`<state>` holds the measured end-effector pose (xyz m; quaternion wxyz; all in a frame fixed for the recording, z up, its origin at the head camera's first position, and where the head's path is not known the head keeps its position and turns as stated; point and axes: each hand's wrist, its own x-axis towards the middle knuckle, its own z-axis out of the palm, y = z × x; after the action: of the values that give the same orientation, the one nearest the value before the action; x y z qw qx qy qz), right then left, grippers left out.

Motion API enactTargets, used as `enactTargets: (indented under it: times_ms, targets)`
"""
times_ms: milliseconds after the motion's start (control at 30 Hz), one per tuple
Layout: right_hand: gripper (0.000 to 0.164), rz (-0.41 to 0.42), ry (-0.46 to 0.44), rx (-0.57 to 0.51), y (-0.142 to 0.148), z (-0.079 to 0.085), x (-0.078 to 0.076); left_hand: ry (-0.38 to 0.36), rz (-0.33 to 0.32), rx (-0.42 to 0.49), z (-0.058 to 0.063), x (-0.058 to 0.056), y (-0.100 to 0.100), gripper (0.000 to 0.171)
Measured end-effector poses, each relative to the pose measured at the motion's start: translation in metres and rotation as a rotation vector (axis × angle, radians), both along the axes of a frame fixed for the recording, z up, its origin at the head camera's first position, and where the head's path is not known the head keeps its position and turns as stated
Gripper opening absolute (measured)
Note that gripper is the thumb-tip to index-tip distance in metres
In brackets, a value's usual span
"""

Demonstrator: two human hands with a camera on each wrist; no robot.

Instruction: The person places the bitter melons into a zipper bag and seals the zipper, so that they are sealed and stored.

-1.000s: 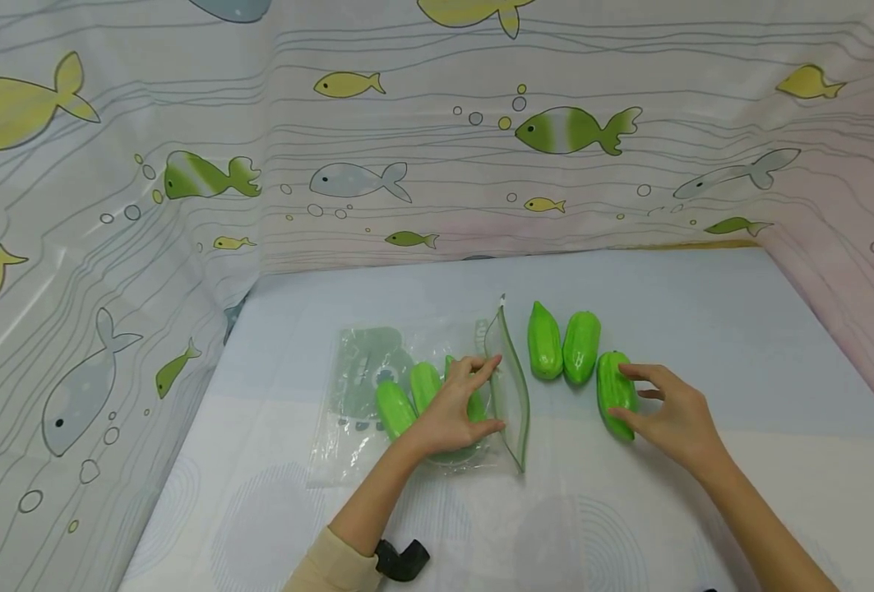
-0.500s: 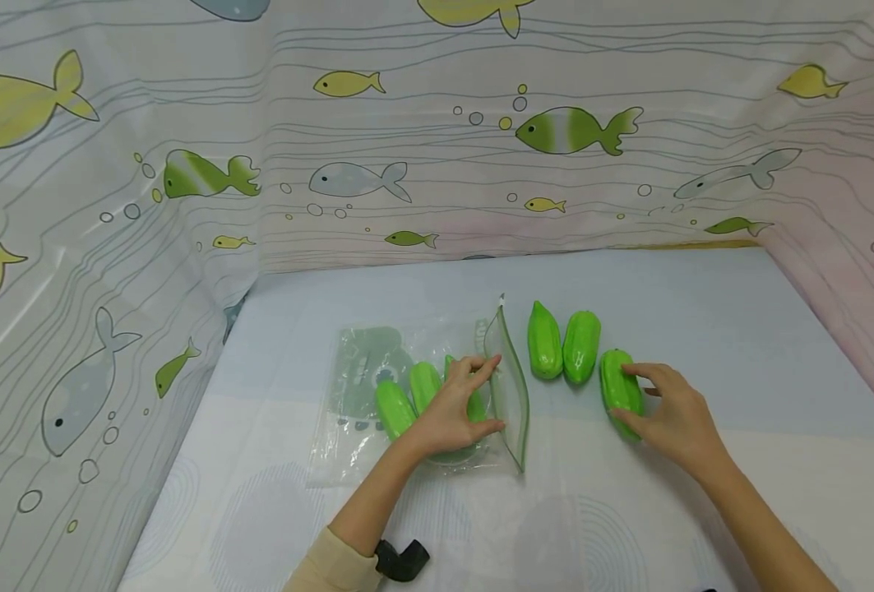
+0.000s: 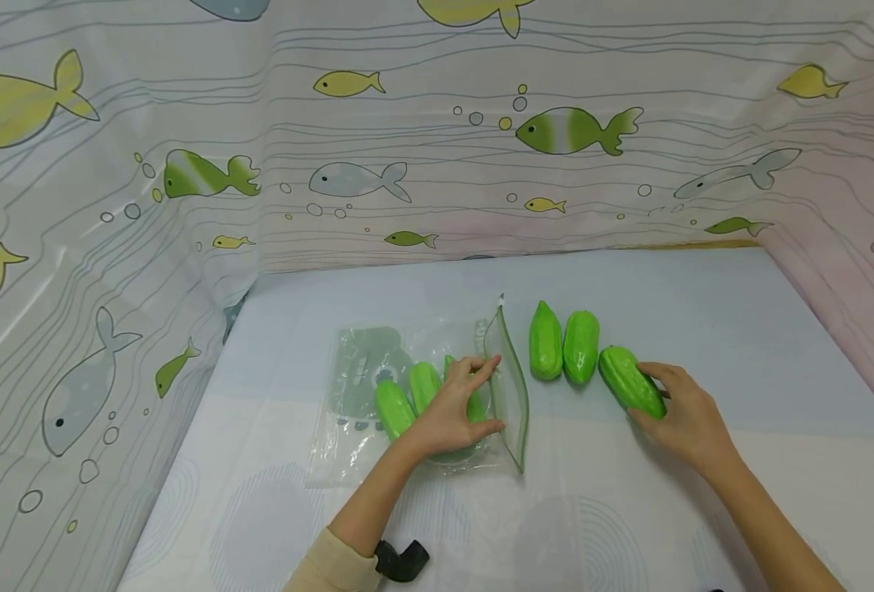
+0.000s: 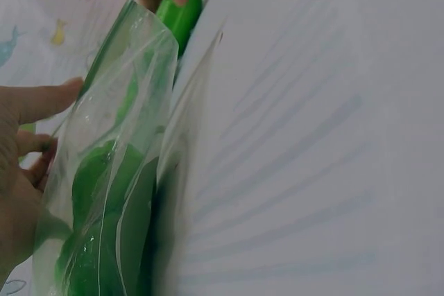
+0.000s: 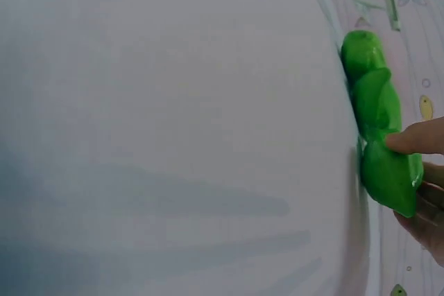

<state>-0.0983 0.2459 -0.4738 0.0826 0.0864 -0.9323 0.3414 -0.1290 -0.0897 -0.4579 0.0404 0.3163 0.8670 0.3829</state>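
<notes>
My right hand grips the near end of a glossy green cucumber-shaped vegetable, thumb on one side and fingers on the other. It lies slantwise on the table. Left of it, two similar green vegetables lie side by side. A clear zip bag with a green-edged mouth lies flat, its mouth gaping toward them. Several green vegetables are inside, partly hidden by my left hand. That hand's thumb and fingers hold the bag's upper side near the mouth; in the left wrist view the thumb meets the green edge.
A black angled object sits at the left sleeve near the front. The pale patterned table cloth spreads under everything. Behind and at the sides hang curtains printed with fish.
My right hand has shifted slightly right and turned the gripped vegetable from near upright to slanting, its near end swung right. The left hand and the bag have stayed put.
</notes>
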Motion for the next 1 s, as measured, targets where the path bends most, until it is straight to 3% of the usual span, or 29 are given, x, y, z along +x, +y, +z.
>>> enactTargets:
  times_ms: [500, 1000]
  targets:
    - [0.06, -0.123, -0.004, -0.027, 0.0, -0.001, -0.001, -0.01, 0.001, -0.016, 0.002, 0.001, 0.0, 0.09]
    - [0.059, -0.109, 0.045, -0.045, 0.002, 0.007, 0.004, 0.001, -0.017, 0.015, 0.0, 0.0, 0.0, 0.09]
